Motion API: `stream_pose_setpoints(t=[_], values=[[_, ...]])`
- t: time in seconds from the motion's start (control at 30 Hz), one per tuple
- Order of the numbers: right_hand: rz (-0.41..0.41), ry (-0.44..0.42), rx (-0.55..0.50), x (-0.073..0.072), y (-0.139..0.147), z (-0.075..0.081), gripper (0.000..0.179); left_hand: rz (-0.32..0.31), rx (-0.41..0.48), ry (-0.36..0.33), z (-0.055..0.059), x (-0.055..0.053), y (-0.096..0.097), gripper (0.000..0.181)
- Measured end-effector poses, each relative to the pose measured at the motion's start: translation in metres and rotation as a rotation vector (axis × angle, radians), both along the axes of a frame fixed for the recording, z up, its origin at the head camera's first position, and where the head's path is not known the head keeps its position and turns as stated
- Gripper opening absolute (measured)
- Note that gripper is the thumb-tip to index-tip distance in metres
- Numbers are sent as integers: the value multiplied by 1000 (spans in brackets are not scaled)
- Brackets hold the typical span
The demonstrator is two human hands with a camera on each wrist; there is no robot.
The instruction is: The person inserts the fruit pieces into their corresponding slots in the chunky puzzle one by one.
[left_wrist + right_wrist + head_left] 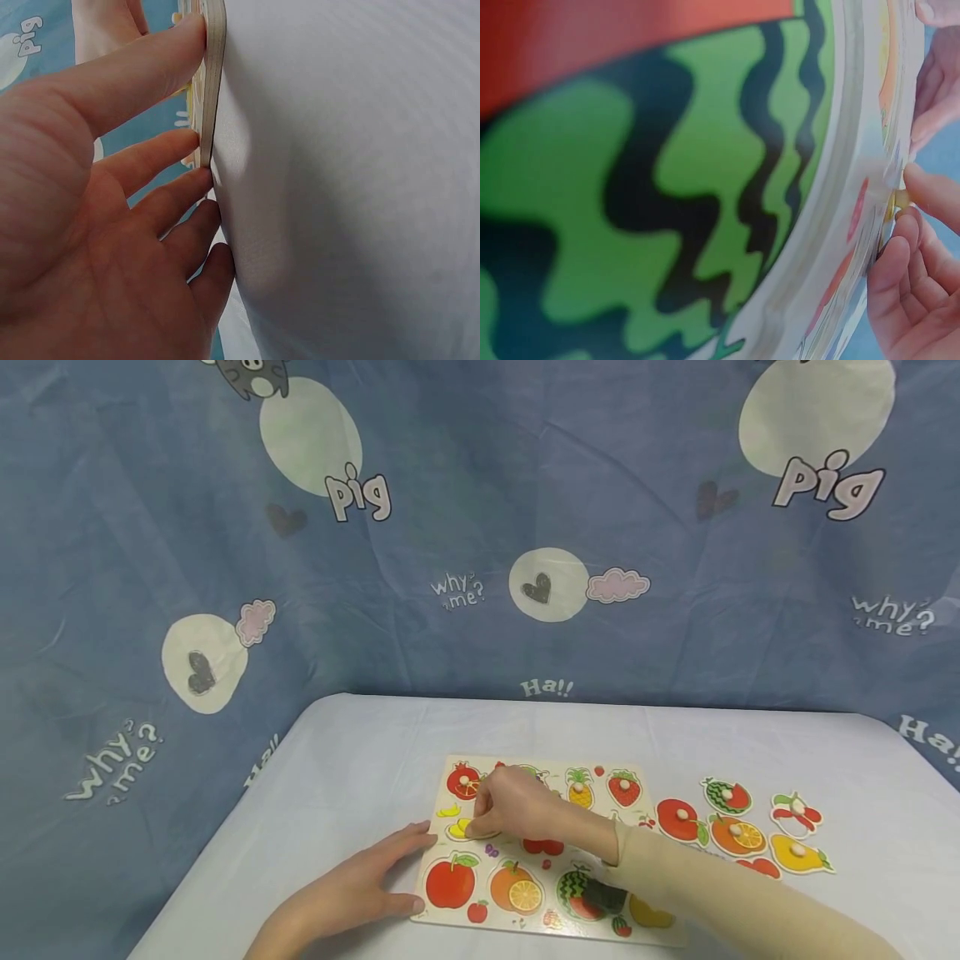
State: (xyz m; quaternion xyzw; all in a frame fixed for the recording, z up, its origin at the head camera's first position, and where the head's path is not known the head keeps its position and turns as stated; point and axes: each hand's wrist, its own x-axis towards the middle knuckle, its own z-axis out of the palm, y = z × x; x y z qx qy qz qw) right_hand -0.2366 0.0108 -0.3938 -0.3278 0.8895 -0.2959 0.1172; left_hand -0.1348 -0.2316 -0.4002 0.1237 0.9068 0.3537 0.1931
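Nearby, loose fruit pieces (731,832), sleeve (720,889) (cream) partly hiding board (513,852).

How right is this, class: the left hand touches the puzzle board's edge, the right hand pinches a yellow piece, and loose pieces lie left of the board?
The side is wrong: the head view shows the loose pieces right of the puzzle board. The left hand and right hand are as stated.

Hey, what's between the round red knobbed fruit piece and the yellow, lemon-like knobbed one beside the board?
In the head view, a round orange knobbed fruit piece lies between them, close to both.
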Motion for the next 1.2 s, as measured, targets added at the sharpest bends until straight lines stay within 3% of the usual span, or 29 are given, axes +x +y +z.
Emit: stream_pose_setpoints(t=[0.33, 0.7, 1.2], values=[[80, -112, -43, -7, 5, 2, 14, -3, 2, -6, 0, -1, 0, 71], [85, -92, -43, -7, 5, 1, 14, 10, 12, -28, 1, -1, 0, 72], [218, -143, -70, -15, 8, 4, 8, 17, -10, -23, 0, -1, 1, 72]])
